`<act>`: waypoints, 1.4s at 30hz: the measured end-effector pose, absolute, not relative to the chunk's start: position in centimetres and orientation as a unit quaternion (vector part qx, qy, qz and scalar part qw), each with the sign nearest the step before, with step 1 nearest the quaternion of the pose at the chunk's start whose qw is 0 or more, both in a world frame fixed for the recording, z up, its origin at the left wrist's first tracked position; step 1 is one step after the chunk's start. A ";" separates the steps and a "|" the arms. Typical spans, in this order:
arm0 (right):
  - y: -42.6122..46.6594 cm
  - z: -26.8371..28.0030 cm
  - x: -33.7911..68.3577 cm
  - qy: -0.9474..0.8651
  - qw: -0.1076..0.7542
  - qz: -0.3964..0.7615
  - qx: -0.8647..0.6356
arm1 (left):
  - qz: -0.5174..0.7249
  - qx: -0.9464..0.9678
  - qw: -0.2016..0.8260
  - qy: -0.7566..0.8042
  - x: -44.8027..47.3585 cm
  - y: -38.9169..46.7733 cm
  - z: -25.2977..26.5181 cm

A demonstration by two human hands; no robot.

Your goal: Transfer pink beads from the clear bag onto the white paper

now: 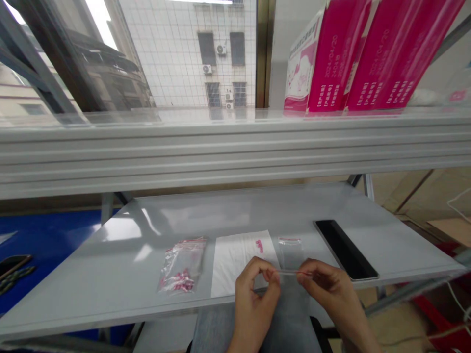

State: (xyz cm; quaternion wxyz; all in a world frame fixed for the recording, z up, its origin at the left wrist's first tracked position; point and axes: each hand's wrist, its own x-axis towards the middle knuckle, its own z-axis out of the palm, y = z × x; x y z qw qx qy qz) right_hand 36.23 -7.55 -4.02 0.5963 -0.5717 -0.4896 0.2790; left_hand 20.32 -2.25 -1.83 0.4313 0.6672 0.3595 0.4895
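My left hand (258,299) and my right hand (326,289) are raised at the front edge of the table. Each pinches one end of a thin clear plastic piece (287,272), stretched level between the fingertips; seen edge-on, its exact kind is unclear. Just behind it a small clear zip bag (290,249) with a red line along its top lies flat. Left of that is a white sheet (235,260) with a few small pink pieces (259,245) on it. Further left lies a clear zip bag (184,264) holding several small pink pieces.
A dark-screened phone or tablet (346,249) lies on the grey table (121,284) at the right. Above the table runs a shelf edge (221,152) carrying pink boxes (338,59). At far left another phone (14,264) rests on a blue surface (55,235).
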 end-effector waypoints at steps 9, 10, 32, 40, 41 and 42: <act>-5.4 -4.2 39.8 -0.446 0.581 0.191 -0.653 | 0.465 0.676 0.438 0.368 24.2 1.0 -2.5; -4.9 -4.5 40.2 -0.449 0.574 0.170 -0.664 | 0.460 0.680 0.440 0.365 24.4 1.4 -2.7; 0.4 -3.7 23.6 -0.786 0.372 0.113 -0.481 | 0.467 0.666 -0.015 0.581 3.9 1.6 -5.7; 0.9 -4.8 18.4 -0.813 0.346 0.145 -0.446 | 0.440 0.675 -0.016 0.592 3.6 1.9 -7.3; 0.9 -4.9 18.8 -0.800 0.376 0.155 -0.440 | 0.454 0.670 -0.018 0.588 3.8 1.9 -7.2; 0.9 -5.1 19.3 -0.782 0.413 0.165 -0.437 | 0.469 0.664 -0.019 0.582 3.9 1.9 -7.1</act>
